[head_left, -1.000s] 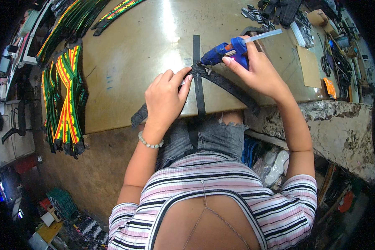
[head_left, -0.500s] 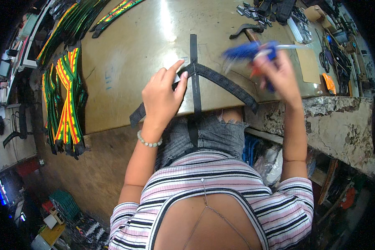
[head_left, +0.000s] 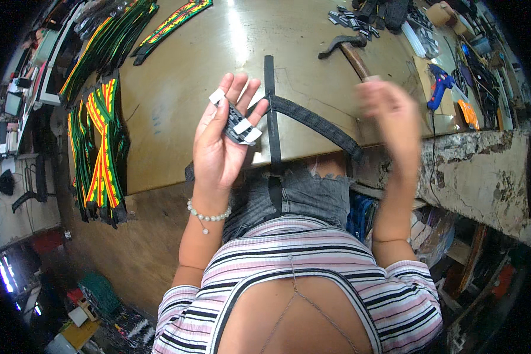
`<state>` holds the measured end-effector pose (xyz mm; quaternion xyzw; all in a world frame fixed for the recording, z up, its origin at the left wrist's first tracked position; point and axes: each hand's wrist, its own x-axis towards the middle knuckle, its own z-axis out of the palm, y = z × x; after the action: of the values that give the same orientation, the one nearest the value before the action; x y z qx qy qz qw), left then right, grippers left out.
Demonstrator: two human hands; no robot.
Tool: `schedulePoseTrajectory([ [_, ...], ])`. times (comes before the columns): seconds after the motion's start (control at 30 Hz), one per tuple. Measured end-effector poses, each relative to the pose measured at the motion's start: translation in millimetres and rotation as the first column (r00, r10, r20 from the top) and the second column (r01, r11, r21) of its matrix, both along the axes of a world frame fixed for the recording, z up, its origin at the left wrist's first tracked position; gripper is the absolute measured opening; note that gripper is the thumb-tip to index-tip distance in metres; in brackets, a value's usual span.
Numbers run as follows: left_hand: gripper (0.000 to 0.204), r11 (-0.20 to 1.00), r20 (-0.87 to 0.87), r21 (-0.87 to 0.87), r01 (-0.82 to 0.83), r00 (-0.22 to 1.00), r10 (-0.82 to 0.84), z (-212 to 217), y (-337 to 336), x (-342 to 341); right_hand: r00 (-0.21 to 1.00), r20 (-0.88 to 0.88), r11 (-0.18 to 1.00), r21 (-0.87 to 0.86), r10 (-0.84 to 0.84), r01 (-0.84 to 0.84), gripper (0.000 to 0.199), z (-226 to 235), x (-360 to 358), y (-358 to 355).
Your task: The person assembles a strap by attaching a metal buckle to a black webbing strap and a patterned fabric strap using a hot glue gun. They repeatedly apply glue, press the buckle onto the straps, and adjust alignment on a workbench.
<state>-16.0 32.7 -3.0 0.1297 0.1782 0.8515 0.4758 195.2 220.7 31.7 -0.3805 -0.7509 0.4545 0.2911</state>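
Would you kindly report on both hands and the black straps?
Left hand: palm up, holding tags. Right hand: blurred, near hammer. Black straps: crossed on table, one partly hidden.

Left fingers (head_left: 236, 89) holding tags (head_left: 241, 126), black straps (head_left: 324, 123)

White glare streaks down the tabletop (head_left: 183, 88) at upper centre, the middle of the frame bright and fairly crisp, while motion blur smears the right hand (head_left: 390, 105) right of centre, bluish-white patches burn out at lower left, and bent fisheye edges sink into black corners!
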Motion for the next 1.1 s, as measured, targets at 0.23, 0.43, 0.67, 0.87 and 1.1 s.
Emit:
schedulePoseTrajectory([
  [0.23,0.062,0.971,-0.199,-0.236,-0.039,0.980,-0.009,3.3,5.8,24.3,0.845,-0.516,0.833,-0.400,0.142,-0.383,0.021,-37.0,-93.1,-105.2],
  [0.43,0.061,0.976,-0.221,-0.179,-0.121,0.972,0.080,-6.9,9.3,33.9,0.852,-0.508,0.808,-0.446,0.126,-0.385,0.018,-30.7,-94.2,-108.1],
  [0.67,0.051,0.935,-0.275,-0.352,-0.042,0.960,-0.061,-0.4,-3.8,2.4,0.875,-0.448,0.729,-0.536,0.181,-0.425,0.018,-28.2,-69.1,-78.4],
  [0.87,0.016,0.766,-0.685,-0.540,-0.350,0.711,-0.157,1.8,-5.7,4.3,0.932,-0.263,0.799,-0.489,0.249,-0.351,0.018,-13.8,-51.8,-62.2],
  [1.1,0.020,0.743,-0.745,-0.472,-0.475,0.665,-0.048,8.6,1.5,42.0,0.950,-0.297,0.920,-0.340,0.092,-0.195,0.012,-17.1,-60.9,-83.0],
])
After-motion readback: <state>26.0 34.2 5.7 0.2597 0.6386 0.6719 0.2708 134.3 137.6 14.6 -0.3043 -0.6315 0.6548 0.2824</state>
